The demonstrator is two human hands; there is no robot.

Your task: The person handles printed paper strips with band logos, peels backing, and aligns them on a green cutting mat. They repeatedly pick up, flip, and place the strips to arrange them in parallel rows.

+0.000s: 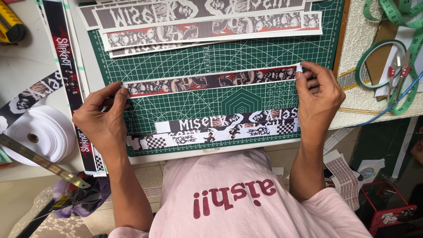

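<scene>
A green gridded cutting mat point(194, 61) covers the table. The left hand point(103, 115) and right hand point(318, 94) each close a thumb-and-finger grip on one end of a long, flat printed strip point(211, 80), dark red and black with white edges. It lies stretched straight between the grips. Below them lie checkered strips point(211, 134); above, more printed strips point(207, 26).

2 hands point(103, 117), 1 cutting mat point(264, 53), 1 ribbon roll point(37, 134), 1 steel ruler point(42, 161).
</scene>
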